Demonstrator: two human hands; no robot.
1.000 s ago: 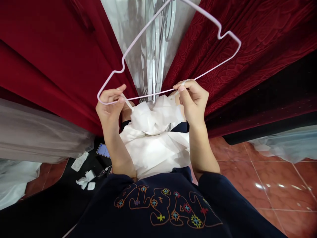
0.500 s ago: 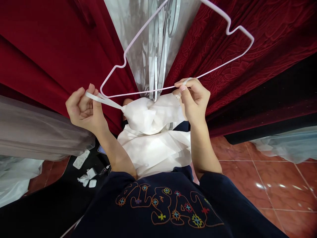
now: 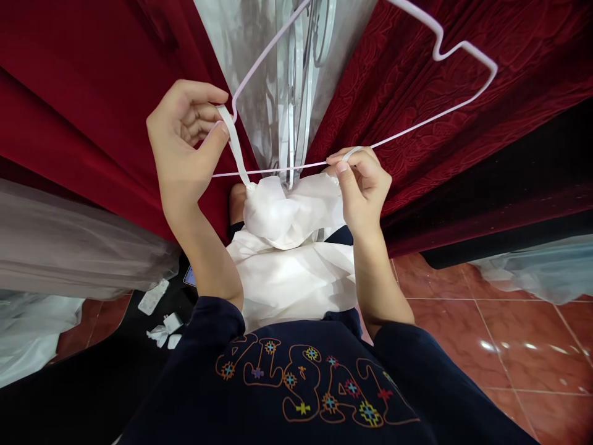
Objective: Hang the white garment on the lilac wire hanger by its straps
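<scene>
A white garment of thin cloth lies across my lap, its gathered top edge raised between my hands. My left hand pinches one of its straps, pulled taut upward next to the left notch of a pale pink hanger. That hand hides the hanger's left end. At the hanger's bottom bar, my right hand is closed, with thumb and forefinger on the bar and a second white strap looped over the fingers. The hanger's top runs out of view.
Dark red curtains hang on both sides, with sheer grey cloth at left. White metal bars stand ahead. A charger and a white patterned case lie on a black surface at lower left. Red floor tiles show at right.
My left hand has risen and moved right with the strap, from the hanger's lower left corner to its left notch. The hanger's right end has shifted slightly right. My right hand stays nearly still.
</scene>
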